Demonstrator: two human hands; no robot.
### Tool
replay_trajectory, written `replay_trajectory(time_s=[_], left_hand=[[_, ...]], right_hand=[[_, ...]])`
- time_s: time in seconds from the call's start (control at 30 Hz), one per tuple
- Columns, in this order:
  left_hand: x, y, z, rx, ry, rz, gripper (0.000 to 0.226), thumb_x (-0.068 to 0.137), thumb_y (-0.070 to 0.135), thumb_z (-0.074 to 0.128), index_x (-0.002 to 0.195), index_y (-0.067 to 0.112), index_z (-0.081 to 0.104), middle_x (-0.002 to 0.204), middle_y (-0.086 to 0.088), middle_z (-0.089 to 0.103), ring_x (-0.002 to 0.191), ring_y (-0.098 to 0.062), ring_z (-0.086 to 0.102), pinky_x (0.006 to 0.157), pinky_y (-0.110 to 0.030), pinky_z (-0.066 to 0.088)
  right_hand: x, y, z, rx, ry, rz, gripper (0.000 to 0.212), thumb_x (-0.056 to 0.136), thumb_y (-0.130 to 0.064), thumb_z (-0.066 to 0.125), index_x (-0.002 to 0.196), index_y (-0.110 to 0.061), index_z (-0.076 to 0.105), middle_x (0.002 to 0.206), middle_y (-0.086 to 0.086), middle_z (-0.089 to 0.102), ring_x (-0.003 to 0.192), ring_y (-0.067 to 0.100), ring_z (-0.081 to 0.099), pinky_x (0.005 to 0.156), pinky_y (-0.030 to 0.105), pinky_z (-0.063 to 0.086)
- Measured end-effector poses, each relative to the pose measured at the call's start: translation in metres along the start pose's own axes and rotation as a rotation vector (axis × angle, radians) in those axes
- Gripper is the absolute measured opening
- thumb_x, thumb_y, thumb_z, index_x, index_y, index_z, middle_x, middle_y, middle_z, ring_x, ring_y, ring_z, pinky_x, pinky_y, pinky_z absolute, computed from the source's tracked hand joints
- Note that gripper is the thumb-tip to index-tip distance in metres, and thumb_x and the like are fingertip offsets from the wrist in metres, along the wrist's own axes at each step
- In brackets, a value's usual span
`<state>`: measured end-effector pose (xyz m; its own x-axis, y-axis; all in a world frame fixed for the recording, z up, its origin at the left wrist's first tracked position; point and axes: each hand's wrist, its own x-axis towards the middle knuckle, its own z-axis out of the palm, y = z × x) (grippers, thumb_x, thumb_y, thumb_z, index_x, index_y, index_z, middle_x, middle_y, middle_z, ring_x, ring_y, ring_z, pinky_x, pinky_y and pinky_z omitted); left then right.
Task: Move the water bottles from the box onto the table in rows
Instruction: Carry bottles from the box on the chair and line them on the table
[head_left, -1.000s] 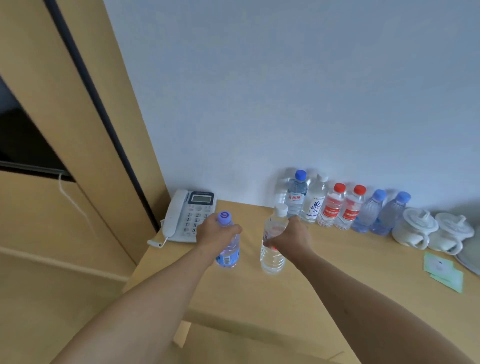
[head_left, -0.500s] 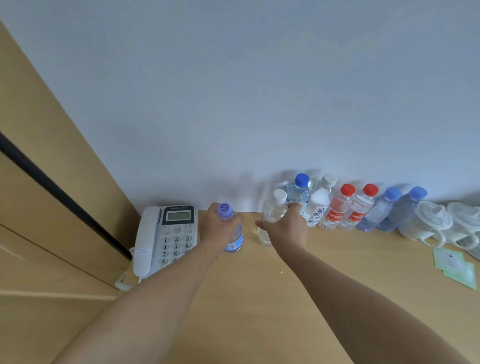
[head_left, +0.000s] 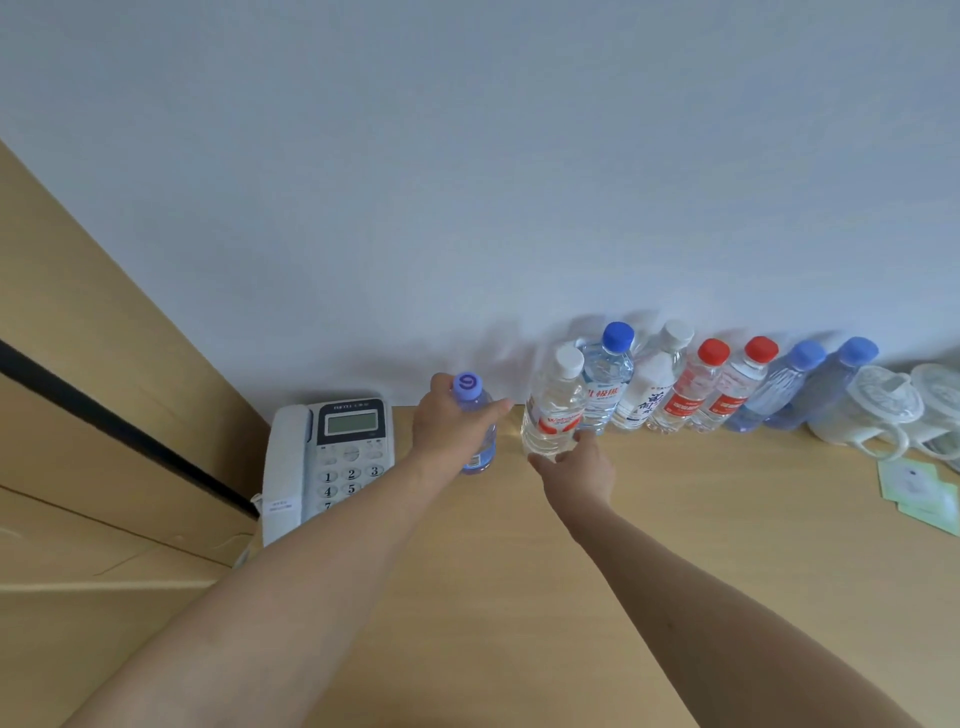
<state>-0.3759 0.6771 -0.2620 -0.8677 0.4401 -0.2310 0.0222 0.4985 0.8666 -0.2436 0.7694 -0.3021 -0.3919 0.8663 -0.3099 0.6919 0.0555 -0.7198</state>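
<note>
My left hand (head_left: 449, 428) is wrapped around a small bottle with a purple cap (head_left: 469, 387), which stands on the wooden table (head_left: 519, 597) beside the phone. A clear white-capped bottle with a red label (head_left: 553, 410) stands just to its right. Just below that bottle's base is my right hand (head_left: 576, 470), fingers apart, fingertips at or near the base. Behind them, a row of several bottles (head_left: 691, 387) with blue, white and red caps lines the wall. The box is not in view.
A white desk phone (head_left: 324, 462) sits at the table's left end by the wooden panel. Two white lidded cups (head_left: 883, 410) stand at the far right of the row. Green paper packets (head_left: 919, 491) lie at the right edge.
Both hands carried the bottles forward toward the wall. The white-capped bottle now stands at the left end of the row and my right hand has come off it.
</note>
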Motion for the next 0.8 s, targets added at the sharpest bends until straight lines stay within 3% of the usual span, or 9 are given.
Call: replay_trajectory(time_s=[0.13, 0.2, 0.4, 0.47, 0.57, 0.8], left_hand=[[0.008, 0.0, -0.012, 0.044, -0.196, -0.018, 0.056, 0.06, 0.021, 0.085, 0.107, 0.025, 0.055, 0.102, 0.003, 0.068, 0.099, -0.018, 0.067, 0.081, -0.033, 0.056], [0.011, -0.002, -0.015, 0.051, -0.222, -0.017, 0.056, 0.058, 0.014, 0.082, 0.106, 0.028, 0.056, 0.105, 0.002, 0.068, 0.102, -0.02, 0.066, 0.083, -0.035, 0.057], [0.007, 0.001, 0.005, -0.039, -0.061, 0.057, 0.061, 0.058, 0.04, 0.092, 0.104, 0.032, 0.053, 0.104, 0.013, 0.064, 0.095, -0.001, 0.062, 0.073, -0.021, 0.049], [0.01, 0.004, 0.007, -0.086, -0.085, 0.009, 0.063, 0.059, 0.051, 0.087, 0.108, 0.03, 0.054, 0.109, 0.011, 0.064, 0.1, -0.007, 0.063, 0.081, -0.028, 0.053], [0.016, 0.006, 0.004, -0.22, -0.158, -0.085, 0.053, 0.066, 0.052, 0.08, 0.106, 0.03, 0.054, 0.114, 0.007, 0.062, 0.107, -0.018, 0.066, 0.093, -0.05, 0.055], [0.024, 0.014, 0.015, -0.193, -0.018, -0.143, 0.064, 0.065, 0.06, 0.084, 0.101, 0.021, 0.048, 0.104, 0.004, 0.057, 0.097, -0.014, 0.065, 0.081, -0.049, 0.061]], right_hand=[[0.01, -0.002, 0.005, 0.063, -0.009, 0.077, 0.049, 0.078, -0.034, 0.079, 0.112, -0.011, 0.053, 0.106, 0.007, 0.067, 0.105, 0.031, 0.061, 0.087, 0.04, 0.05], [0.013, -0.001, 0.008, 0.097, 0.0, 0.125, 0.049, 0.077, -0.035, 0.081, 0.11, -0.011, 0.053, 0.104, 0.008, 0.067, 0.103, 0.031, 0.061, 0.085, 0.04, 0.051], [0.022, -0.001, 0.016, 0.216, 0.063, 0.213, 0.06, 0.07, -0.036, 0.087, 0.108, -0.005, 0.052, 0.096, 0.009, 0.065, 0.097, 0.032, 0.062, 0.082, 0.039, 0.051], [0.027, -0.002, 0.018, 0.238, 0.074, 0.22, 0.059, 0.069, -0.037, 0.088, 0.106, -0.006, 0.053, 0.093, 0.007, 0.063, 0.095, 0.031, 0.061, 0.08, 0.038, 0.05], [0.032, -0.006, 0.021, 0.274, 0.081, 0.232, 0.059, 0.069, -0.037, 0.088, 0.104, -0.007, 0.05, 0.082, -0.001, 0.053, 0.089, 0.028, 0.056, 0.076, 0.036, 0.047], [0.041, -0.007, 0.026, 0.285, 0.095, 0.213, 0.044, 0.077, -0.028, 0.081, 0.101, -0.009, 0.05, 0.076, -0.004, 0.052, 0.085, 0.025, 0.054, 0.075, 0.036, 0.048]])
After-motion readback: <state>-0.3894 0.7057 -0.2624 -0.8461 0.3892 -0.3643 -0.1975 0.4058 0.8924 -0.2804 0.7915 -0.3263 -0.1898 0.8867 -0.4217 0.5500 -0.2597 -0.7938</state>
